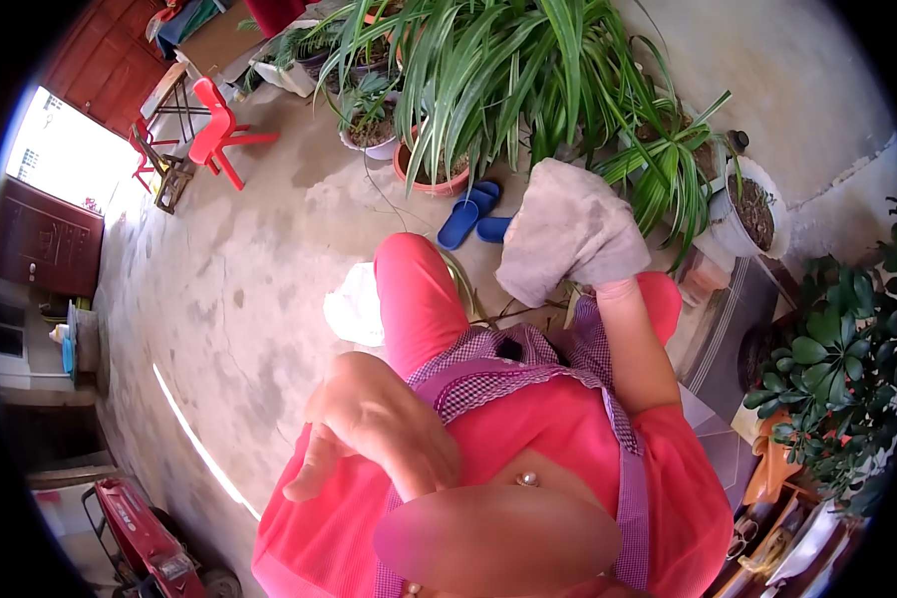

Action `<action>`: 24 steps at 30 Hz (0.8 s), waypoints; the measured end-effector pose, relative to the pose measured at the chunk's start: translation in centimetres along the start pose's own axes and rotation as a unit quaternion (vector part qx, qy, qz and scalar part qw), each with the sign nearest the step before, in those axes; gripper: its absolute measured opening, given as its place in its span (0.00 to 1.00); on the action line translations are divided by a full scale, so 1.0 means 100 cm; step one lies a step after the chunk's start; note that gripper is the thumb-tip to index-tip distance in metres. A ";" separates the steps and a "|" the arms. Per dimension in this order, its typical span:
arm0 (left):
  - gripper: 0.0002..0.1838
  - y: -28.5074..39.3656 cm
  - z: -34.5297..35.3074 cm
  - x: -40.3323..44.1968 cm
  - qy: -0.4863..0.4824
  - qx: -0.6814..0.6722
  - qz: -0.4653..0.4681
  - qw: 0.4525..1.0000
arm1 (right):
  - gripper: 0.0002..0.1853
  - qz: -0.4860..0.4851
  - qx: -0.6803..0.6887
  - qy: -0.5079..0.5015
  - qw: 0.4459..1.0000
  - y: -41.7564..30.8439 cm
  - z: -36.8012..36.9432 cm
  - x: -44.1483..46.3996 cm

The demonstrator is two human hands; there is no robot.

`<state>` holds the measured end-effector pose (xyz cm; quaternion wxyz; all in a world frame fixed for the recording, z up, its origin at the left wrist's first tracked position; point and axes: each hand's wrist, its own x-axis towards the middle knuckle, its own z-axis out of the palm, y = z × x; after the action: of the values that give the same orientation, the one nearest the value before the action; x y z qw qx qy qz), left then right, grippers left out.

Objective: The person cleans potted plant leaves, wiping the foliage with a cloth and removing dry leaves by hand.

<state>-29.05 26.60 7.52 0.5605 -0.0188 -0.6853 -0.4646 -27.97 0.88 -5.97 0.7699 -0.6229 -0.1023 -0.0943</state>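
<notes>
By our right knee (660, 297), a cloth (571, 231) already covers our right hand (620, 289), grip hidden, while our left hand (381, 414), thumb spread, is bare.

Blue slippers (456, 225) lie near a leafy plant (513, 75) — on bare floor (259, 299).

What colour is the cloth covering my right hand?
The cloth is pale greyish pink; it shows best in the head view.

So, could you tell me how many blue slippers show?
2: one blue slipper near the orange flowerpot, the other right of it, partly hidden by the pale cloth; more may be hidden.
</notes>
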 end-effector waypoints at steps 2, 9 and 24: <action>0.45 -0.003 -0.003 -0.007 0.018 -0.025 0.013 0.999 | 0.23 0.048 -0.323 -0.056 0.944 -0.029 0.013 0.010; 0.33 -0.013 -0.072 -0.003 0.430 0.069 -0.086 0.896 | 0.20 0.109 -0.417 -0.025 0.902 -0.078 0.028 0.029; 0.16 -0.028 -0.262 0.028 0.635 0.502 -0.105 0.578 | 0.18 -0.014 -0.023 -0.006 1.000 -0.046 -0.024 0.020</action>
<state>-11.94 6.41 6.43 0.7195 0.6376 -0.2753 0.0045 -27.24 -2.45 -1.63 0.7530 -0.6398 -0.1135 -0.1036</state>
